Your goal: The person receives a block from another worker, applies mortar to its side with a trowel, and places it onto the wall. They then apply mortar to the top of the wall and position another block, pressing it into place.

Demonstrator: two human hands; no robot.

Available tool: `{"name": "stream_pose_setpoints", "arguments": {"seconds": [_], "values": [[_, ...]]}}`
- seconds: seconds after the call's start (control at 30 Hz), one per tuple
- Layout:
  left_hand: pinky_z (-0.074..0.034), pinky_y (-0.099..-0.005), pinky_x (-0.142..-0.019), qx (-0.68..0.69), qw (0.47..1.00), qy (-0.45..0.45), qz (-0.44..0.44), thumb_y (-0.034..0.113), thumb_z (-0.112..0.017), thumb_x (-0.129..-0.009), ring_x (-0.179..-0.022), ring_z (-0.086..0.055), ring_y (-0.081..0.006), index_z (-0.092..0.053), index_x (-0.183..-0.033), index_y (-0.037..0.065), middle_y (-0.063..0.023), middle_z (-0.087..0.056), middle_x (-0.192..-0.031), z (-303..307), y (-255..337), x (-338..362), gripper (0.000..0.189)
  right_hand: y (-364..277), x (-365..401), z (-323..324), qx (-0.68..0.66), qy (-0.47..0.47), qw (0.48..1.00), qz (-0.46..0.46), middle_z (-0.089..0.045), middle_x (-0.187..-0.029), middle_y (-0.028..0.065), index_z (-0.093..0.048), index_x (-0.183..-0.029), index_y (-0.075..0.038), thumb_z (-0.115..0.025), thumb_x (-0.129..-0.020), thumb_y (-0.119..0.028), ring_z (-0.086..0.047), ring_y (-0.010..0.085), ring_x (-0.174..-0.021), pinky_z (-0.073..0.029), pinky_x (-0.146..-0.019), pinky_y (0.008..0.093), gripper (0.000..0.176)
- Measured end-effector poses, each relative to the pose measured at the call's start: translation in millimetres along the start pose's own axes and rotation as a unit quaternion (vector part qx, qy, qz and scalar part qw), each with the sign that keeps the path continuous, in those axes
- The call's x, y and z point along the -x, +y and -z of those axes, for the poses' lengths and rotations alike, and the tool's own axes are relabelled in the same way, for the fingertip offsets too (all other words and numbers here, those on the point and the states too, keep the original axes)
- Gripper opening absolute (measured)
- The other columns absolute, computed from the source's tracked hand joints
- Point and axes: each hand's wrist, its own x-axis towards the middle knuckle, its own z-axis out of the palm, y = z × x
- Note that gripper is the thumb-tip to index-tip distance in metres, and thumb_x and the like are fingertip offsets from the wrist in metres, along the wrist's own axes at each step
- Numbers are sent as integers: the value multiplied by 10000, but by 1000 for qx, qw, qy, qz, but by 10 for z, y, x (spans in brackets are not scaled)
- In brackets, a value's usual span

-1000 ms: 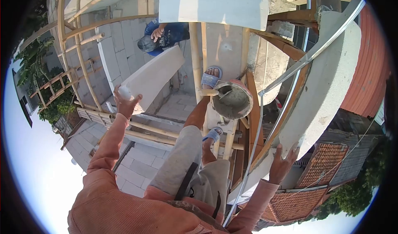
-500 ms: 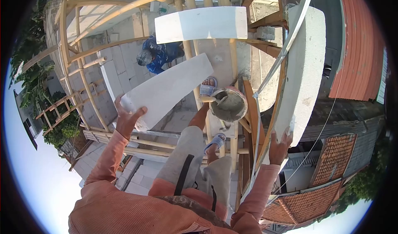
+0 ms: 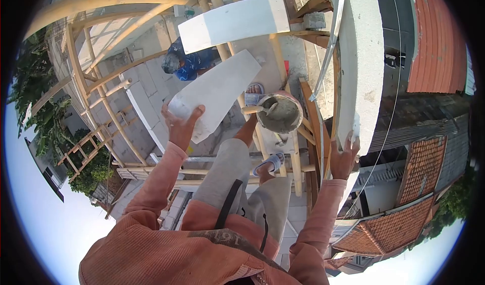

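A pale block (image 3: 221, 94) is gripped at its near end by my left hand (image 3: 182, 126), thumb on top and fingers round the edge. On the right, my right hand (image 3: 345, 158) rests with its fingers apart on the end of the long white block wall (image 3: 368, 67). Between the two hands stands a bucket (image 3: 298, 114) of grey mortar (image 3: 283, 117), with a trowel (image 3: 268, 108) lying in it. Beyond the held block, another white block (image 3: 233, 23) lies across the bamboo poles.
A person in a blue patterned shirt (image 3: 189, 62) is below, past the held block. Bamboo scaffolding (image 3: 103, 90) runs along the left. A metal strip (image 3: 331, 42) slants beside the wall. My sandalled feet stand near the bucket. Tiled roofs (image 3: 394, 227) lie at the lower right.
My left hand and the block in it have moved right, nearer the bucket. The view has shifted. My right hand still touches the wall, and the person below has bent slightly.
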Motion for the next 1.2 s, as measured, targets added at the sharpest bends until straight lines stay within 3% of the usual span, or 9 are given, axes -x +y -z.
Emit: {"name": "stream_pose_setpoints", "arguments": {"seconds": [0.33,0.43,0.73,0.97,1.07,1.1,1.13,1.17,1.2], "values": [[-556,-496,-829,14,995,-20,101,501,-852,-693,-1189,-555,-295,11,-1500,118,-178,-454,-1356,-50,370,-64,1242,-125,46,-7,12,31,999,-25,-366,-1484,250,-457,-1481,-139,-704,-870,-426,-445,445,-1318,-379,-1088,512,719],[-518,-422,-950,29,992,-30,123,537,-873,-644,-1263,-478,-331,26,-1517,-1,-259,-370,-1402,-43,555,61,1363,-82,55,-86,13,53,998,-16,-371,-1486,238,-450,-1485,-142,-712,-859,-427,-444,441,-1317,-376,-1090,513,736],[-476,-494,-1014,-15,994,-34,105,696,-806,-622,-1353,-384,-394,132,-1543,59,-290,-198,-1491,-62,416,-22,1460,-65,93,-124,15,76,997,-10,-385,-1485,234,-429,-1493,-160,-701,-861,-446,-452,436,-1308,-371,-1089,521,746],[-583,-416,-856,172,981,-88,21,517,-831,-732,-1228,-537,-294,-110,-1489,91,-192,-354,-1420,-70,407,111,1129,-10,116,-176,20,84,996,4,-378,-1488,247,-404,-1500,-154,-682,-877,-447,-432,437,-1326,-357,-1100,522,743],[-594,-415,-828,152,986,-63,-31,504,-820,-753,-1217,-545,-294,-102,-1494,78,-195,-372,-1403,-43,329,125,1116,16,119,-197,13,94,995,14,-374,-1489,248,-389,-1509,-155,-674,-885,-442,-427,440,-1328,-352,-1103,524,744],[-500,-461,-1002,89,994,-36,-46,546,-781,-780,-1291,-476,-350,-200,-1479,39,-231,-369,-1421,-23,251,51,1041,26,134,-211,11,97,995,18,-373,-1489,248,-382,-1513,-156,-671,-888,-440,-426,442,-1327,-350,-1104,525,745],[-432,-471,-1054,-77,983,34,-162,555,-756,-799,-1318,-436,-373,-227,-1477,26,-243,-363,-1428,47,0,-205,1010,28,176,-225,-31,122,992,16,-393,-1473,248,-412,-1491,-143,-669,-895,-424,-428,431,-1327,-352,-1100,521,707],[-363,-482,-1106,-238,927,102,-272,564,-731,-818,-1344,-396,-395,-254,-1474,12,-255,-358,-1435,128,-378,-574,981,12,227,-240,-73,149,986,14,-414,-1457,249,-442,-1468,-129,-666,-901,-408,-431,420,-1327,-355,-1096,518,670],[-303,-487,-1139,-278,893,133,-327,571,-702,-839,-1365,-359,-412,-276,-1472,2,-264,-352,-1444,92,-441,-605,952,-25,279,-275,-115,175,978,14,-434,-1441,249,-473,-1445,-116,-664,-907,-392,-433,409,-1327,-357,-1092,514,635]]}}
